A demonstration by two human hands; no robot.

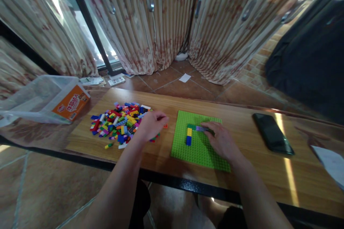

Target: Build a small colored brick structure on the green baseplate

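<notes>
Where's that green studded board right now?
In the head view, the green board lies on the wooden tabletop, right of centre, between the brick pile and the black phone, with the right hand over it.

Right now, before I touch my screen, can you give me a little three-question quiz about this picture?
1. Which hand is nearer the brick pile?
2. True or false: the phone lies to the right of the green baseplate.
3. Fill in: on the baseplate, the brick on the person's side of the yellow brick is ____.

Key:
1. The left hand.
2. True.
3. Blue.
</notes>
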